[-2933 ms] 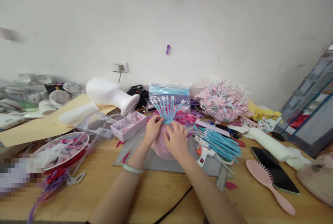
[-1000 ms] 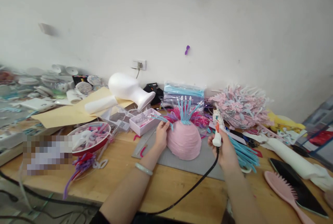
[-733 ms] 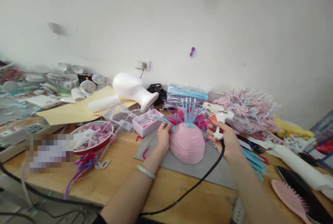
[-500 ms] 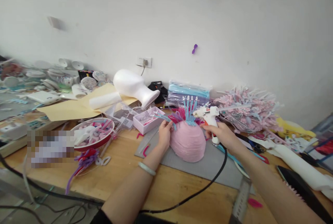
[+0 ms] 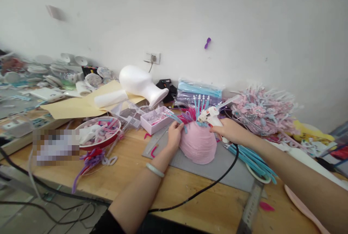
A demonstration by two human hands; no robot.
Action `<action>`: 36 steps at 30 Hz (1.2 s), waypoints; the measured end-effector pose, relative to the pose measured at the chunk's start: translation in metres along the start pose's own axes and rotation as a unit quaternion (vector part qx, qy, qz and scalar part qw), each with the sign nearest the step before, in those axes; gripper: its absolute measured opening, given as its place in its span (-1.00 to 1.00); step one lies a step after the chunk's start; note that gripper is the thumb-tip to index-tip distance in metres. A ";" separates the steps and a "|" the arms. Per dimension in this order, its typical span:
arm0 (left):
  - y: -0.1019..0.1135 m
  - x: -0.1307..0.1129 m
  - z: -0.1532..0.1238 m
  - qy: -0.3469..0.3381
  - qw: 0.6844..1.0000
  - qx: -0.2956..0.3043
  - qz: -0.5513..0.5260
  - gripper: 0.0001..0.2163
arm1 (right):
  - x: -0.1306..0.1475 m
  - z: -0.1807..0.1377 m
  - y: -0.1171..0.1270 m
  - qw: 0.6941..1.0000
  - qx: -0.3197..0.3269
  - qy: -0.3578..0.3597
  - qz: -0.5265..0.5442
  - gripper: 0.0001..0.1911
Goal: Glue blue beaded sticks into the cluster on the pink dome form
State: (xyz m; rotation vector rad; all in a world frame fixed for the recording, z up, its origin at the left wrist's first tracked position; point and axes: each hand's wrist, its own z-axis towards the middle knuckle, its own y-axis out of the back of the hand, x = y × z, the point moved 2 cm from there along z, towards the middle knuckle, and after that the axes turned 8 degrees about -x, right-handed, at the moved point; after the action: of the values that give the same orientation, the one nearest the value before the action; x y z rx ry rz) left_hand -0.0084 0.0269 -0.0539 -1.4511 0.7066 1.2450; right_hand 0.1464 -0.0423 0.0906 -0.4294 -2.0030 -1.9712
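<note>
The left hand [image 5: 174,135] pinches with thumb and finger. The right hand [image 5: 225,129] curls in a grip. The left arm [image 5: 138,197] and right arm [image 5: 288,165] slant inward.

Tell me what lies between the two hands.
In the head view, the pink dome lies between the left hand and right hand, with blue stems and the glue gun near its top.

Readable text: none for you. Ruler [image 5: 251,203], nearer you than your right hand [image 5: 225,129]: row of markings [image 5: 247,215], too small to read.
</note>
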 end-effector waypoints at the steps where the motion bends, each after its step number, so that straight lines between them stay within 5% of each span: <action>1: 0.000 0.001 0.000 0.003 1.000 0.001 0.000 -0.86 | -0.001 0.000 0.000 1.000 0.001 0.000 0.003 -0.65; 36: -0.002 -0.010 -0.008 -0.012 1.000 0.003 0.009 -0.85 | 0.000 0.008 -0.008 0.999 0.029 0.015 -0.018 -0.74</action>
State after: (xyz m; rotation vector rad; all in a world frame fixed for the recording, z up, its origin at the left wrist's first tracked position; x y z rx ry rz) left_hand -0.0068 0.0179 -0.0442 -1.4255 0.7082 1.2724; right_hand 0.1428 -0.0341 0.0828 -0.3518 -2.0572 -1.9242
